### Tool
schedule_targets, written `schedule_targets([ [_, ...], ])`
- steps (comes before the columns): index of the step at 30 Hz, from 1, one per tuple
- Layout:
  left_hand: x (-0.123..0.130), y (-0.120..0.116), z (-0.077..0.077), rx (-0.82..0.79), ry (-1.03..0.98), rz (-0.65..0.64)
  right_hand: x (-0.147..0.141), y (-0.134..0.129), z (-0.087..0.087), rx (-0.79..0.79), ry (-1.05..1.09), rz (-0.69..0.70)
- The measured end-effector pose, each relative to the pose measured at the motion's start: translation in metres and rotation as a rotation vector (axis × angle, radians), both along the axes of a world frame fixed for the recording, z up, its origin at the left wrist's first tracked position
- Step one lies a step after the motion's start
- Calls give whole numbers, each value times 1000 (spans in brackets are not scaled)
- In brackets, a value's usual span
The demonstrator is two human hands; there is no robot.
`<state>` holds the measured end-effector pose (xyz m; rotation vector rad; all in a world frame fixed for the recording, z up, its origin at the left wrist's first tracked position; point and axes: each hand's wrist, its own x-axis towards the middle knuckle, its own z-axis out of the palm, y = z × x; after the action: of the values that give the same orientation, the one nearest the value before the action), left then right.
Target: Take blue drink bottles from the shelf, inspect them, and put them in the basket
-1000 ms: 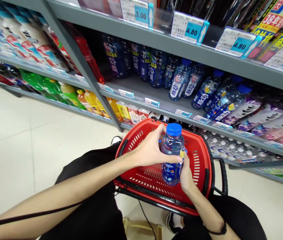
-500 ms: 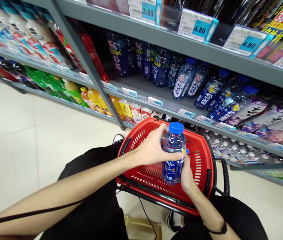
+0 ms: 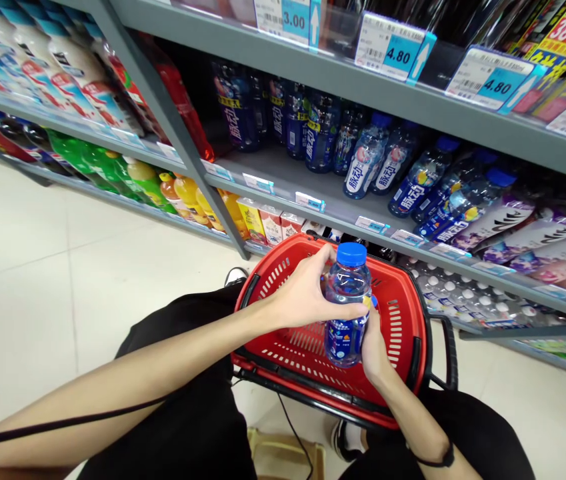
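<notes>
An upright drink bottle (image 3: 345, 340) with a blue cap and a blue label is held over the red shopping basket (image 3: 397, 287). My left hand (image 3: 307, 290) grips its upper part from the left, thumb across the front and fingers curling behind. Against the bottle's lower right side is my right hand (image 3: 375, 347), closed around it, its fingers mostly hidden behind. A small blue cap (image 3: 374, 301) shows just beside my right hand; what it belongs to is hidden. Slotted walls and floor of the basket show around the bottle.
Similar blue bottles (image 3: 363, 160) stand on the middle shelf (image 3: 283, 173) beyond the basket. Purple-labelled bottles (image 3: 543, 240) are to the right, green soda bottles (image 3: 103, 167) lower left. A black basket handle (image 3: 450, 353) sticks out right. Below is a beige stool (image 3: 283, 453) with a cord (image 3: 293, 427).
Almost nothing differs. Both hands keep the bottle in the same place over the basket, and the view has shifted only slightly.
</notes>
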<state>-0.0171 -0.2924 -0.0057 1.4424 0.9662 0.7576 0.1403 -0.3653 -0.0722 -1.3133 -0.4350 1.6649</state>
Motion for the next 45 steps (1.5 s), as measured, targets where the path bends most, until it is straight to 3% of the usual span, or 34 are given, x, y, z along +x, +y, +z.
schedule_targets([
  [16,-1,1,-2,13,30,2,-1,1,1,-16,-57,-16],
  [26,-6,8,4,-30,190,40,1,-1,-8,7,3,11],
  [30,-9,9,3,-36,230,0,-1,-3,-10,-35,57,16],
  [36,-13,14,-2,-43,231,-83,-1,-6,-4,-59,105,24],
  [45,-14,16,-6,-100,237,-20,-4,-4,7,-36,104,76],
])
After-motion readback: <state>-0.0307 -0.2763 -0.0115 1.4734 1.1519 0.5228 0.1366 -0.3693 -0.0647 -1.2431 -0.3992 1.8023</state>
